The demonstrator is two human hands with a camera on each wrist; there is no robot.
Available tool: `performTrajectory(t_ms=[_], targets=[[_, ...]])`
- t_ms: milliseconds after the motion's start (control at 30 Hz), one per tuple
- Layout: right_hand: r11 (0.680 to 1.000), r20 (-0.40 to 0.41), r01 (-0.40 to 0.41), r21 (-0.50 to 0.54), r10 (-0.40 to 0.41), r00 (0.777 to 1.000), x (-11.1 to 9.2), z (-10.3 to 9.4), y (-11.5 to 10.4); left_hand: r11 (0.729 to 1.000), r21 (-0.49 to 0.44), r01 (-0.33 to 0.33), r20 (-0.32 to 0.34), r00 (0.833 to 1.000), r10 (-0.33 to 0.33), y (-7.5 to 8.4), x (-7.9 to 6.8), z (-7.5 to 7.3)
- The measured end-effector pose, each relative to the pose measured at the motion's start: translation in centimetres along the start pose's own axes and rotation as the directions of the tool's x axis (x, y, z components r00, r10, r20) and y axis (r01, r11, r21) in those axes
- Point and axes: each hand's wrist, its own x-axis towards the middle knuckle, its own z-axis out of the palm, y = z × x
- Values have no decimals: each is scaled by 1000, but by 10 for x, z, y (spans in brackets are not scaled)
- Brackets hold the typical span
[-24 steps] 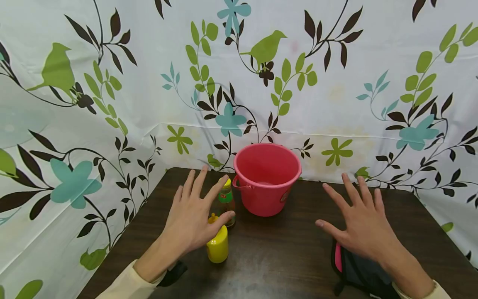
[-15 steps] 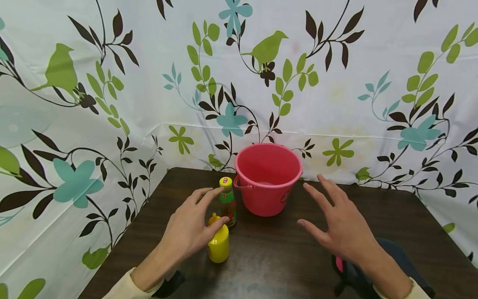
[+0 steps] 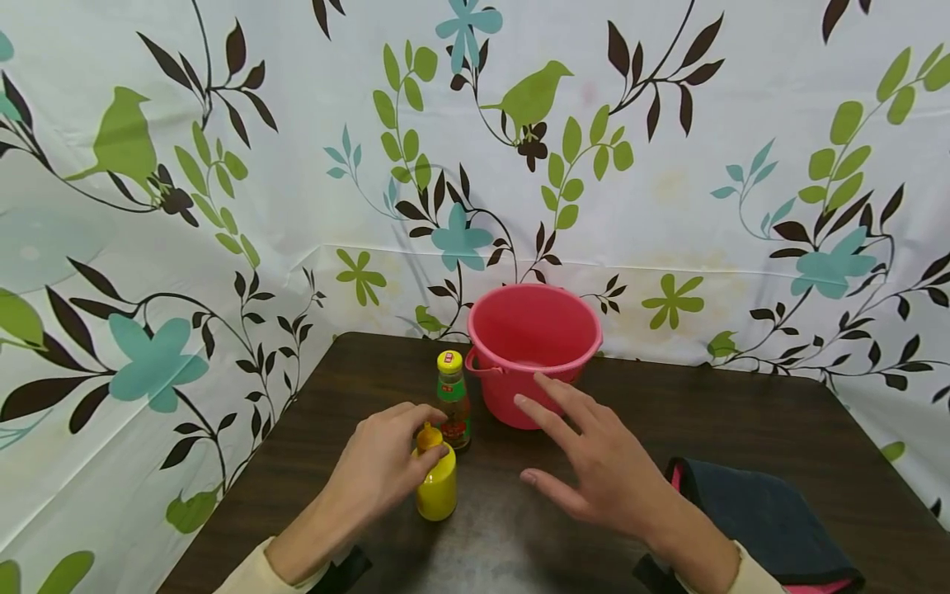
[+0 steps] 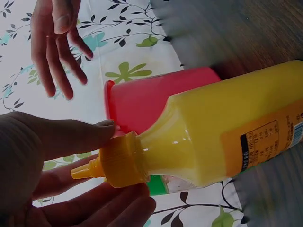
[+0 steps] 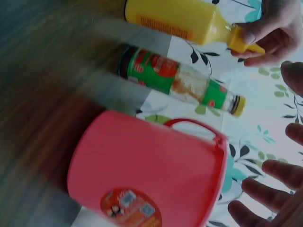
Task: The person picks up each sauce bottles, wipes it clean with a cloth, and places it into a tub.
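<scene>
My left hand [image 3: 374,462] pinches the orange cap of a yellow squeeze bottle [image 3: 438,491], thumb on one side and fingers on the other. The left wrist view shows its pointed nozzle [image 4: 87,169] and a printed label [image 4: 265,142]. The bottle stands upright on the table. My right hand [image 3: 609,470] hovers in front of a pink bucket [image 3: 497,392], fingers spread and holding nothing. Between the squeeze bottle and the bucket stands a glass bottle [image 3: 454,417] with a yellow cap and a green-and-red label, seen in full in the right wrist view [image 5: 175,78].
A dark folded cloth item [image 3: 768,511] with pink edging lies at the right of the brown table [image 3: 638,404]. Behind the table hangs a white curtain [image 3: 668,206] printed with leaves and birds. The bucket's handle [image 5: 189,122] hangs on the side toward the glass bottle.
My left hand has lowered and closed its fingers on the squeeze bottle's cap. My right hand has moved left from above the cloth item to the bucket's front.
</scene>
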Motion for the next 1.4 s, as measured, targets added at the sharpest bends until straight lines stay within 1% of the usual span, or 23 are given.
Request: performTrajectory(t_ms=[133,233,300,367,467,533,600,733,867,1000,1067,1167,1267,1400], targets=[[999,60,15,37,-17,998,0,8,-6,1000,11,14,68,998,-14,1,1,-2],[999,113,7,50,-12,994,-1,12,-10,1000,8,12,100,995,-12,1,1,-1],[998,143,-2,56,-6,990,-2,14,-11,1000,1,2,104,995,-2,1,1,-1],[998,165,-7,62,-3,986,-3,15,-11,1000,-10,-16,95,995,17,0,2,0],[997,185,-11,73,-3,983,-4,15,-11,999,-24,-40,77,996,42,0,2,1],[997,194,-18,76,3,981,-4,14,-10,999,-34,-39,73,996,42,0,3,1],[997,197,-31,72,16,980,-4,13,-9,999,-43,-30,73,997,33,1,4,2],[997,178,-52,57,41,983,-6,8,-6,998,-64,-13,73,997,18,4,6,5],[998,151,-63,28,59,987,-9,2,0,997,-76,-18,73,997,24,9,8,8],[997,129,-78,2,78,989,-15,-4,7,996,-86,-31,93,995,39,15,10,12],[996,120,-87,-10,88,989,-18,-7,11,994,-94,-50,104,993,60,19,12,14],[995,103,-101,-21,103,989,-24,-13,17,990,-101,-100,112,987,111,24,14,19],[991,92,-127,-38,130,987,-29,-19,24,982,-104,-157,118,979,169,29,17,25],[983,98,-170,-65,176,980,-37,-28,30,972,-101,-213,133,965,226,39,21,32]])
